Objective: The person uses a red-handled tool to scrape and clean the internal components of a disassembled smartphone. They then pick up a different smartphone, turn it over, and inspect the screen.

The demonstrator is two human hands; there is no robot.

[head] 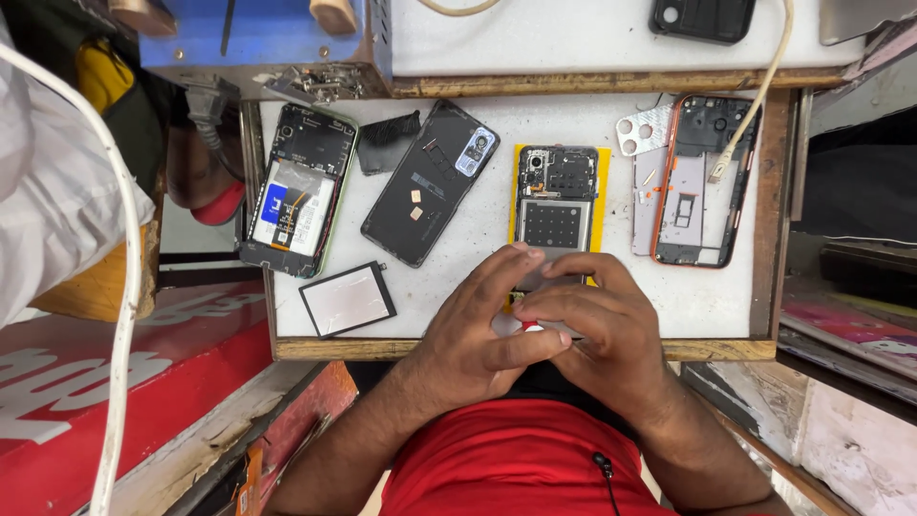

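From the head view, your left hand [478,334] and right hand [597,330] meet at the near edge of the white desk [707,301], fingers curled inward and overlapping over the lower end of an opened phone with a yellow rim [557,205]. That phone lies face down, its back removed, its upper half with the dark board and grey shield showing just beyond your fingertips, while its bottom part is hidden under both hands. Your left thumb crosses toward your right fingers, and both hands pinch around something small and whitish between them; you cannot tell from here what it is or how firmly either hand grips it. To the left of your hands, a small rectangular glass panel with a dark border [348,298] lies flat and apart from them. Farther back on the desk lie a black back cover with a blue camera block [430,182] and a green-rimmed opened phone [298,191] with its battery exposed. To the right lies an orange-rimmed opened phone [702,182], with a beige cable [764,81] plugged in near its top.
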